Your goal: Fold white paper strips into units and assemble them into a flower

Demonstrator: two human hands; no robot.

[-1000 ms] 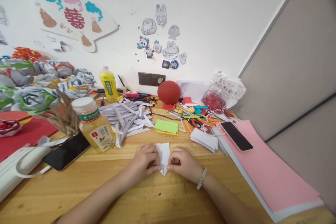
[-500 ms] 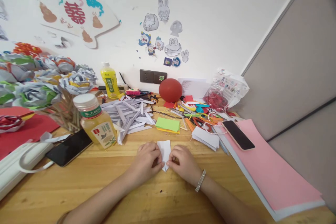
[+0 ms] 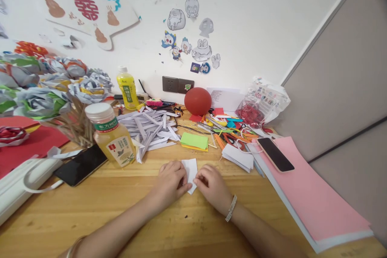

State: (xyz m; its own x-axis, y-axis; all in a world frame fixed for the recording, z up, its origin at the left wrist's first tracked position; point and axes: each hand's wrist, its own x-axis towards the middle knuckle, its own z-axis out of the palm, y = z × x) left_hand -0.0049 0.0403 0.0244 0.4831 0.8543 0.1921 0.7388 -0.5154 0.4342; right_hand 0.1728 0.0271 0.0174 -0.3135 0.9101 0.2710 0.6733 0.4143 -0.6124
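Head view: the right hand (image 3: pixel 214 187), curled, its grip unclear, has edged up the right side of the folded white paper (image 3: pixel 191 170) — the left hand (image 3: pixel 171 181), pinching its left side, seemingly steadies it.

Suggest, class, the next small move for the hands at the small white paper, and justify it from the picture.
Probably press down the near end of the small white paper with the right thumb: that end narrows to a point, the left hand covers the left edge, and the right hand is at the right edge.
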